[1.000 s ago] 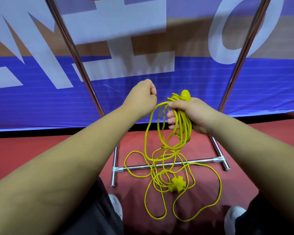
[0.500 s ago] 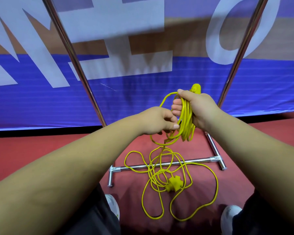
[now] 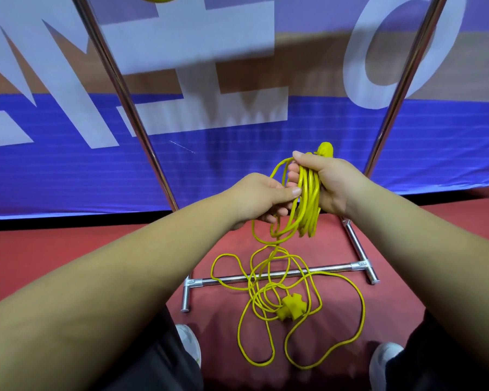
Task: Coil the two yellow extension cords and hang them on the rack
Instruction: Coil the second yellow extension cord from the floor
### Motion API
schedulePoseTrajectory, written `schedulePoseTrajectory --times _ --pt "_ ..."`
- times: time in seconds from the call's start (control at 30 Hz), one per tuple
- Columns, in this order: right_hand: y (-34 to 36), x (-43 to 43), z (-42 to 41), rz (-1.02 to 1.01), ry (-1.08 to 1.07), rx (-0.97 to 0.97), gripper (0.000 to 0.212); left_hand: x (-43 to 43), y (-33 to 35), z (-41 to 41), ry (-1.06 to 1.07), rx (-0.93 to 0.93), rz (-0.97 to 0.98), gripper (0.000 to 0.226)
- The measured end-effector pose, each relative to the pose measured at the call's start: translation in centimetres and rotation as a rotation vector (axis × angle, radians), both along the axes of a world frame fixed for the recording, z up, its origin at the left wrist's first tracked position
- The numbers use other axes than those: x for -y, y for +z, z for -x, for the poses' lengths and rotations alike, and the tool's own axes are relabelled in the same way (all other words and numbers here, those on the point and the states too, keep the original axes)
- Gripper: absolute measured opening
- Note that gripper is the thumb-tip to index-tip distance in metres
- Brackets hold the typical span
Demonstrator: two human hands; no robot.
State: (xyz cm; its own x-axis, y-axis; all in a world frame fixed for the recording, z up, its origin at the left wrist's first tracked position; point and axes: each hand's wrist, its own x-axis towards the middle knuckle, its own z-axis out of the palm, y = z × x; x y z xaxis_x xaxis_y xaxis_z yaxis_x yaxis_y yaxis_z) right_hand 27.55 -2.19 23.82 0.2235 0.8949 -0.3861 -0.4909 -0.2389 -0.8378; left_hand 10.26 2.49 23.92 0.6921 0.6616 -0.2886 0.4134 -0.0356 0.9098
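Left grip (image 3: 261,197), dropped from its raised position, is pinching a strand beside the yellow cord (image 3: 308,200) coils; right grip (image 3: 329,183) is clutching those coils above the rack (image 3: 340,267) base. Remaining cord and socket (image 3: 291,306) are lying on the floor (image 3: 68,263).

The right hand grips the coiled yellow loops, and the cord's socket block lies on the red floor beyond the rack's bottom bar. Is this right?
Not quite: in the head view the socket block lies on the near side of the bottom bar.
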Motion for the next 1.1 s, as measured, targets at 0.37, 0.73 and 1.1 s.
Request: schedulePoseTrajectory --times 0.37,0.73,1.1 --pt "0.1 -0.3 0.4 -0.060 -0.059 0.028 0.027 -0.7 -0.6 0.4 -0.028 -0.088 -0.220 0.016" --pt "1.8 0.8 -0.7 -0.021 0.142 0.014 0.012 -4.7 -1.8 3.0 -0.014 -0.713 -0.129 0.080" --pt "6.2 2.9 0.5 -0.115 0.437 -0.078 0.020 -6.0 -1.3 1.4 -0.035 0.055 0.093 0.051"
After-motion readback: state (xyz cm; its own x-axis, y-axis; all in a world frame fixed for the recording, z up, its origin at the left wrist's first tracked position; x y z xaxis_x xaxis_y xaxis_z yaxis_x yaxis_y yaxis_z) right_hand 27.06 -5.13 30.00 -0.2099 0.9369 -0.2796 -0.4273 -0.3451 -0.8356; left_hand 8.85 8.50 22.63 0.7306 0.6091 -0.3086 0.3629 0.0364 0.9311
